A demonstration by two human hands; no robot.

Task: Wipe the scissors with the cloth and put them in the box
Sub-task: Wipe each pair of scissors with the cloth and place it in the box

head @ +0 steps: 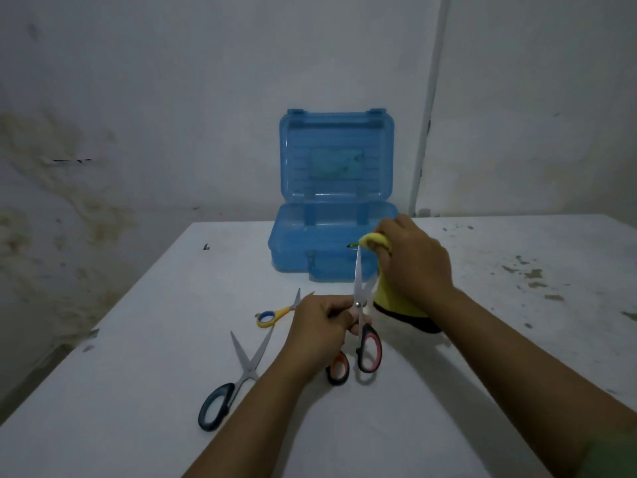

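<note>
- Nearest on the white table (144, 374), left of the arms, lie the dark-handled scissors (238, 381), blades spread and pointing far.
- The left hand (319, 331) is curled around the red-handled scissors (360, 319) near the pivot, holding them above the table with handles near and tips far.
- Just left of that hand lie the yellow-handled scissors (275, 313), partly hidden behind it.
- The right hand (413, 260) pinches the yellow cloth (389, 294) around the tip of the held blade; the cloth hangs down on the right of the blades, with a dark edge at its bottom.
- Farthest, against the wall (172, 98), stands the blue box (331, 236), its lid upright and open.
</note>
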